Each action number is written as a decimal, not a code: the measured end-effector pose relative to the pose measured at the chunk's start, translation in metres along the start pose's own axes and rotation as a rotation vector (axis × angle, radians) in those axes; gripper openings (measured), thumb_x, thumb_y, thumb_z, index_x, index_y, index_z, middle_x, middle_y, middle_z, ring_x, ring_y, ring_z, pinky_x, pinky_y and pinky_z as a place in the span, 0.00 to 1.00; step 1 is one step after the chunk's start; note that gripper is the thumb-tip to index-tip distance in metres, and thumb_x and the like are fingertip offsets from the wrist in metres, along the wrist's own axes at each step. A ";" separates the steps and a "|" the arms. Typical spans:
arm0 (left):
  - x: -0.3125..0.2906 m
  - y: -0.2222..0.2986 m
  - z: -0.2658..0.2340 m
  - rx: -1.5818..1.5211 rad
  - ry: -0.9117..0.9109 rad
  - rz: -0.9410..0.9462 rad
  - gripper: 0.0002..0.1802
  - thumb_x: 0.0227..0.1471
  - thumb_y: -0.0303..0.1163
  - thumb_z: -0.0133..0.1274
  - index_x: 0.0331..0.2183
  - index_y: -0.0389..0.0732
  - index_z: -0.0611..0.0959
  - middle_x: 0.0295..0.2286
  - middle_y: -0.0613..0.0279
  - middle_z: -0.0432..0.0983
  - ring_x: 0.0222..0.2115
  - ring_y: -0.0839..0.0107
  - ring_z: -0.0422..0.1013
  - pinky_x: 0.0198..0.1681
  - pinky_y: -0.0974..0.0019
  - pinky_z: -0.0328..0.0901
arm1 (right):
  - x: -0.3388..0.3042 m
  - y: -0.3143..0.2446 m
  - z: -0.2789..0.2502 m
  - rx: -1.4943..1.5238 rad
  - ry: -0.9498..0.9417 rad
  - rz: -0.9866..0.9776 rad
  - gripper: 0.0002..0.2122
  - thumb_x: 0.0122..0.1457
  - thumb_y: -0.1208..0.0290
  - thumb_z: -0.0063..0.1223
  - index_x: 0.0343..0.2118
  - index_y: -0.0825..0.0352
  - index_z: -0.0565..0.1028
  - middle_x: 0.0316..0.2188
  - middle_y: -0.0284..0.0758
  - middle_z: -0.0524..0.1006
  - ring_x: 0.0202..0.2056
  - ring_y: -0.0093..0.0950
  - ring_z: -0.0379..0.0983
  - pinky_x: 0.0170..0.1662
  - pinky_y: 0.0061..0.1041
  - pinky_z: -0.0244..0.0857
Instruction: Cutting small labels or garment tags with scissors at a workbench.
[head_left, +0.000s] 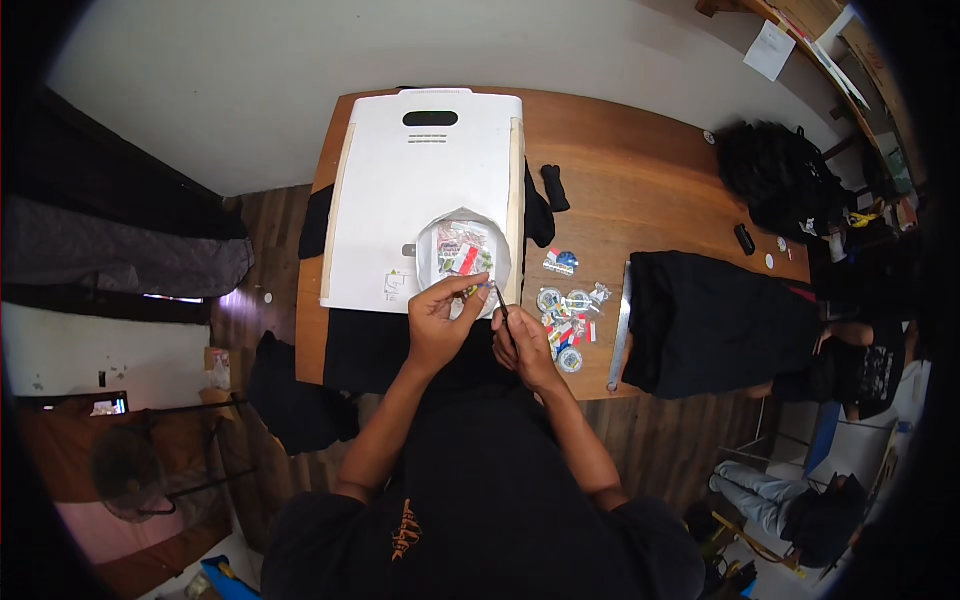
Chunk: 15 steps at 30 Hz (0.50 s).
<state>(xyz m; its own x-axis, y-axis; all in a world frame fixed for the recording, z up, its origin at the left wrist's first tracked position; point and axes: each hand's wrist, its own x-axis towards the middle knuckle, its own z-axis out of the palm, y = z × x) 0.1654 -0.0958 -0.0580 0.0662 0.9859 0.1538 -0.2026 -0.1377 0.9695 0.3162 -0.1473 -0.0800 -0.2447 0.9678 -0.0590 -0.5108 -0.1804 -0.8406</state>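
My left hand is closed in a pinch on a small yellow-and-blue piece, too small to name. Close beside it, my right hand grips a thin dark tool whose tip reaches up to that piece. Both hands are over the near rim of a round white container. Inside lie several small printed labels or stickers in red, white and green. The container rests on the lower right of a large white board, which has an oval slot. My fingers partly hide the small piece.
Printed round and strip-shaped pieces are piled on the wooden table to the right. Beyond them are a metal ruler and folded black cloth. A black bag sits far right. Other people are at the right.
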 end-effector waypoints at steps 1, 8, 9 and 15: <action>0.000 -0.002 0.000 0.000 0.000 0.000 0.14 0.52 0.16 0.59 0.43 0.29 0.84 0.35 0.58 0.80 0.35 0.79 0.72 0.39 0.76 0.64 | 0.000 0.000 0.000 -0.004 -0.001 0.002 0.17 0.73 0.58 0.35 0.39 0.67 0.69 0.13 0.22 0.55 0.12 0.13 0.47 0.16 0.16 0.44; 0.001 -0.006 -0.002 0.008 -0.008 0.013 0.14 0.52 0.16 0.60 0.43 0.30 0.84 0.36 0.58 0.80 0.34 0.80 0.71 0.39 0.77 0.64 | 0.001 -0.005 0.004 0.020 0.019 0.022 0.16 0.73 0.58 0.35 0.39 0.67 0.69 0.13 0.22 0.55 0.12 0.13 0.47 0.16 0.16 0.45; 0.002 -0.007 -0.003 0.000 -0.010 0.048 0.14 0.52 0.16 0.60 0.43 0.30 0.84 0.36 0.58 0.80 0.35 0.79 0.71 0.39 0.77 0.64 | 0.001 -0.004 0.004 0.018 0.018 0.020 0.16 0.73 0.58 0.35 0.39 0.67 0.69 0.13 0.22 0.55 0.12 0.13 0.47 0.16 0.16 0.45; -0.001 0.000 -0.001 0.002 0.007 -0.069 0.15 0.52 0.16 0.60 0.44 0.30 0.84 0.36 0.59 0.80 0.35 0.79 0.71 0.40 0.77 0.65 | -0.002 0.007 -0.003 0.036 0.036 0.033 0.16 0.73 0.58 0.35 0.38 0.67 0.69 0.13 0.23 0.55 0.12 0.13 0.47 0.16 0.16 0.45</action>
<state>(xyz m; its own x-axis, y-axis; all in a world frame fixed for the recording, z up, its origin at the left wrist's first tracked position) 0.1641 -0.0967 -0.0580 0.0736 0.9936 0.0854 -0.1959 -0.0696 0.9781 0.3152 -0.1499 -0.0875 -0.2325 0.9668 -0.1059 -0.5327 -0.2177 -0.8178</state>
